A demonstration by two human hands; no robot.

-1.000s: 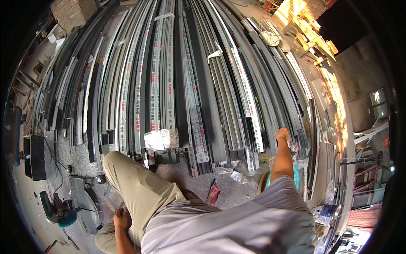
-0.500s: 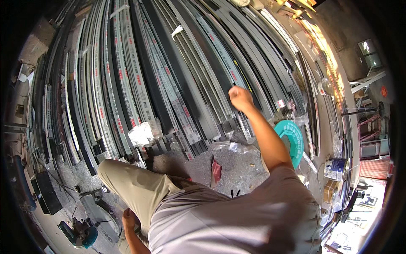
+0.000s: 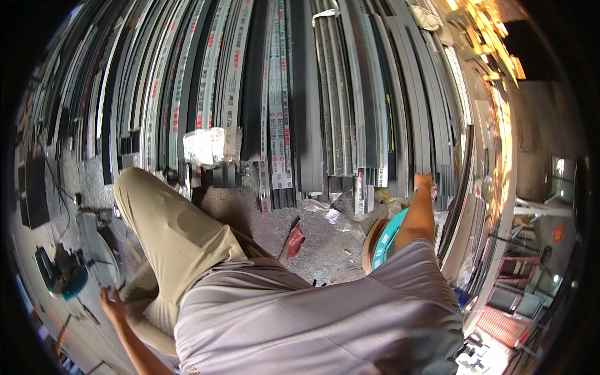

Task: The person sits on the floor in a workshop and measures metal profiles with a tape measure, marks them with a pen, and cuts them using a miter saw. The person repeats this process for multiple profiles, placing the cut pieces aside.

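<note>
My right hand (image 3: 424, 181) is at the near ends of the grey metal profiles (image 3: 409, 106) on the right. Its fingers are too small and partly hidden, so I cannot make out a grip. Below that forearm sits a round teal-and-brown roll (image 3: 382, 244), partly covered by the arm. My left hand (image 3: 112, 301) hangs low at the left beside my bent leg, fingers loosely apart, with nothing visible in it. Long dark and film-wrapped profiles (image 3: 278, 125) lie side by side away from me. A clear plastic-wrapped bundle (image 3: 205, 147) rests on their near ends.
On the grey floor (image 3: 325, 256) lie a dark red scrap (image 3: 295, 241) and crumpled clear film (image 3: 334, 217). At the left are a teal power tool (image 3: 62, 275) and a black box (image 3: 32, 192). Yellowish pieces (image 3: 487, 37) are stacked at the far right.
My right hand has moved right and nearer, from above the profiles to their near ends. My left hand has moved outward to the left. The view has turned and shifted.
</note>
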